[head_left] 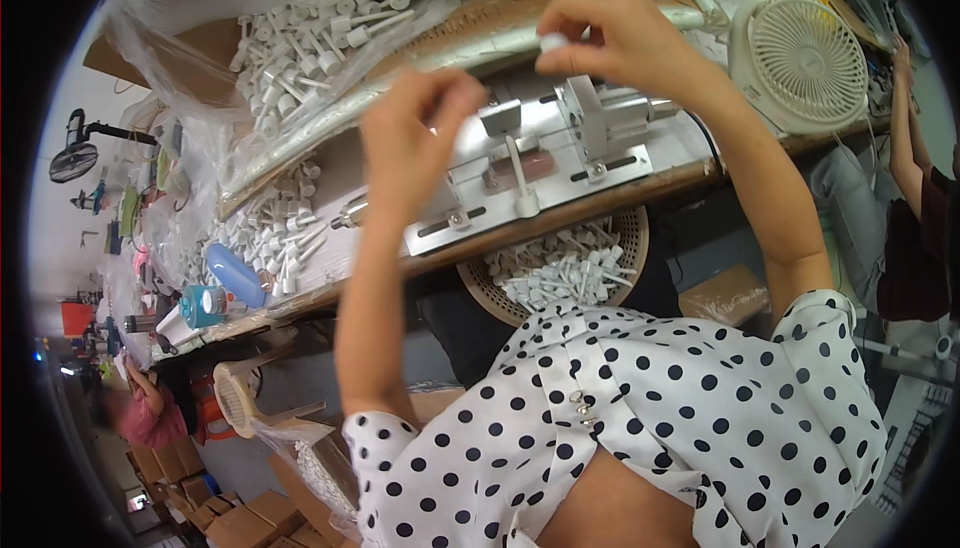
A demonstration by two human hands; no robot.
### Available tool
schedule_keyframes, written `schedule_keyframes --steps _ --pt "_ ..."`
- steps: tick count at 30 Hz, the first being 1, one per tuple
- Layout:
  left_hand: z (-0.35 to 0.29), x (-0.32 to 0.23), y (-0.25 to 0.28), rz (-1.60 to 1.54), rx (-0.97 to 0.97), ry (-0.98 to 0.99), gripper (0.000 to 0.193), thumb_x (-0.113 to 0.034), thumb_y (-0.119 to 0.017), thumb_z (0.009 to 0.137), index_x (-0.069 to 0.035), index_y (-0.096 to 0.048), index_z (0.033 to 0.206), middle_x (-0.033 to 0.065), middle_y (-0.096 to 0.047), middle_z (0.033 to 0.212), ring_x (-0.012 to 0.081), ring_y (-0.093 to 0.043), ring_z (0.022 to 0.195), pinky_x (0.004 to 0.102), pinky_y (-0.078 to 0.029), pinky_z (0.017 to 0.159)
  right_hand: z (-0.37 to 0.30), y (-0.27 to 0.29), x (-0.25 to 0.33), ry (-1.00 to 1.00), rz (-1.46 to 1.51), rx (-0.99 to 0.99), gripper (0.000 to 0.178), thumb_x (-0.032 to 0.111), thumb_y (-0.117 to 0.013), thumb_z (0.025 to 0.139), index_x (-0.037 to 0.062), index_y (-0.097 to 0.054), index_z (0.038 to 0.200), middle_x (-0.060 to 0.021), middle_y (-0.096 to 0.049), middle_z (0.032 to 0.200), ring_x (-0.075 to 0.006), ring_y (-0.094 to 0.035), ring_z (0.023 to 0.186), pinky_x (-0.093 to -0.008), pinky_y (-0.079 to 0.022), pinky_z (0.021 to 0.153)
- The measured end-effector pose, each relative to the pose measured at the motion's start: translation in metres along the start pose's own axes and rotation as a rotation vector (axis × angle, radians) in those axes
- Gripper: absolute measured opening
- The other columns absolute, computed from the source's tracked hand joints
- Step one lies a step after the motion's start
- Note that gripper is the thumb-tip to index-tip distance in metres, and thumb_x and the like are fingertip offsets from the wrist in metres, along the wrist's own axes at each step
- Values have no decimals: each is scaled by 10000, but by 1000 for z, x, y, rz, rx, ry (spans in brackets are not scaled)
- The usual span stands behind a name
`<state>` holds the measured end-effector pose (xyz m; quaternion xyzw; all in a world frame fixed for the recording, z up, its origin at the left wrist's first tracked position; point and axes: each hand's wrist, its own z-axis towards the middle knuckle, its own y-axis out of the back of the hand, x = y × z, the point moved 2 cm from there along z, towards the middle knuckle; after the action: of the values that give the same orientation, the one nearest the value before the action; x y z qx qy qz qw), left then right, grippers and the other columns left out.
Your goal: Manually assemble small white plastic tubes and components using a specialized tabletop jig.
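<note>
My right hand [625, 40] is raised over the right end of a metal fixture [590, 170], its fingers pinched on a small white plastic piece [552, 42]. Over the fixture's left end is my left hand [408, 138], blurred by motion, so whether its fingers hold anything is unclear. The fixture has a flat slotted base, a metal block [501, 118] in the middle and an air cylinder [628, 116] at the right. A white plastic part with a thin stem and round cap [524, 193] rests at its front middle, cap toward me.
Many white stemmed parts [320, 48] fill a plastic-lined box behind the fixture; more lie loose [270, 218] at left. Below the table edge stands a round basket [478, 283] of such parts. A white fan [805, 58] stands at right. Other people are at far left and right.
</note>
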<state>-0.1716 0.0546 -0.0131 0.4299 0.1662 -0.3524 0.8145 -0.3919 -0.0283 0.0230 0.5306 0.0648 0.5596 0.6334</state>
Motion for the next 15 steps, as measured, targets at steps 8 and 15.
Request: schedule_keyframes --steps 8,15 --pt "96 108 34 818 95 -134 197 -141 -602 781 -41 -653 943 165 -643 958 359 -560 931 437 -450 798 -48 -79 29 550 -78 25 264 245 -742 660 63 -585 769 -55 -600 745 -228 -578 775 -343 -462 723" --pt "76 67 43 480 -6 -88 189 -126 -636 768 -1 -611 907 150 -618 846 285 -585 706 384 -467 677 -41 -90 29 469 -171 140 286 234 -745 633 64 -558 767 -71 -591 730 -234 -578 783 -351 -462 707"
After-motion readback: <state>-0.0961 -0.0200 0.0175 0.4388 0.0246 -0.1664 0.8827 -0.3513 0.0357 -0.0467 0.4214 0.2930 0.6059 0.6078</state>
